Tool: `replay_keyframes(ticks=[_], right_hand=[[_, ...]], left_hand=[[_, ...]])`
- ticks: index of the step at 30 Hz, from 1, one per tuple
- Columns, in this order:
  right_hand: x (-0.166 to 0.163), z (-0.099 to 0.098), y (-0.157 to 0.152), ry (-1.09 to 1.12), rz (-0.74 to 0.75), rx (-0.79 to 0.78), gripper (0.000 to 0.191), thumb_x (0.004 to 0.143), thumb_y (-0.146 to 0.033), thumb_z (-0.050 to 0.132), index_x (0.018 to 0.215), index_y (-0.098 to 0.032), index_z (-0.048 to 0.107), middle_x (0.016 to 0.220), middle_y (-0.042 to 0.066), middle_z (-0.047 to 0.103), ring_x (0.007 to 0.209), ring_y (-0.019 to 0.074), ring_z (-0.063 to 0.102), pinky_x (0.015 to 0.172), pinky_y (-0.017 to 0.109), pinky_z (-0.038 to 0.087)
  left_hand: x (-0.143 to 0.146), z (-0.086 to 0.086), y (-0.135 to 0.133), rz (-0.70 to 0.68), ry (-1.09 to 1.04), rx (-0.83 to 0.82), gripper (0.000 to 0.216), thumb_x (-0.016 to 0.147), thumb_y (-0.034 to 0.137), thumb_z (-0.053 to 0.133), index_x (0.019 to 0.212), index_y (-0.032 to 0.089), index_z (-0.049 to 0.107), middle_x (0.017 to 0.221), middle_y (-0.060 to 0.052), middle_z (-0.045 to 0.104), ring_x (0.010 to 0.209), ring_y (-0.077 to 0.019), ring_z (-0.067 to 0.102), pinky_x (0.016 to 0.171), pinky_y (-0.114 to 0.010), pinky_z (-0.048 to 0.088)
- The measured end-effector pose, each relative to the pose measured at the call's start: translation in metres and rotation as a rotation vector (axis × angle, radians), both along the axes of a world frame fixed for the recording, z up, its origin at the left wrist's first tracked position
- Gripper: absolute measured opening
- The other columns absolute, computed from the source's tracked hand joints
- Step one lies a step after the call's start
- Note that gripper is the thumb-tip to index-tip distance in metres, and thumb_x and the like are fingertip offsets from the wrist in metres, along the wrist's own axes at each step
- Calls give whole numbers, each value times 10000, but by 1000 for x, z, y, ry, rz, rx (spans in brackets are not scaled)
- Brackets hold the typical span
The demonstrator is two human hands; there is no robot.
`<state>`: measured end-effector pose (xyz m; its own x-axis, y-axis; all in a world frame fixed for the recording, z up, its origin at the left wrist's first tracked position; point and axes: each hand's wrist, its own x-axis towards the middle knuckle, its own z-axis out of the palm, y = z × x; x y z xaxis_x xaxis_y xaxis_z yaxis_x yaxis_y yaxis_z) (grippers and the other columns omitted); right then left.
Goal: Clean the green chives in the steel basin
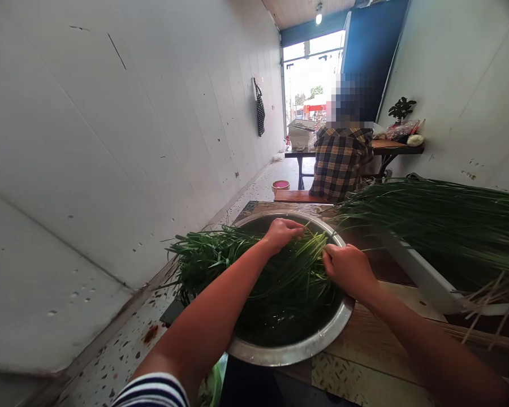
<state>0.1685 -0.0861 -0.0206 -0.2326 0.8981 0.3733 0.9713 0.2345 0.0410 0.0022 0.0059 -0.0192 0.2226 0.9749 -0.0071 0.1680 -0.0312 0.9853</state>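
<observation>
A bundle of long green chives [275,277] lies across a wide metal basin [297,350] on the wooden table, its leaf tips hanging over the left rim. My left hand [282,233] is closed on the pale stem ends at the basin's far side. My right hand [348,268] pinches the same stem ends from the right. Both forearms reach in over the basin.
A big pile of chives [441,226] fills a white tray [424,280] on the right. A person in a plaid shirt [341,161] sits ahead at another table [390,148]. A pink bowl [280,185] stands on the speckled floor. White wall runs along the left.
</observation>
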Motion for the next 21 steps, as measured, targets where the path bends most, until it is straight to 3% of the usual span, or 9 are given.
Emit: replay_keyframes(ticks=[21], right_hand=[[1, -1, 1, -11, 14, -3, 292, 864, -217, 406, 662, -165, 610, 611, 56, 668, 544, 135, 561, 561, 274, 230]], left_hand=[[0, 3, -3, 3, -43, -22, 130, 697, 117, 655, 795, 75, 729, 615, -48, 665, 497, -56, 491, 526, -197, 408]])
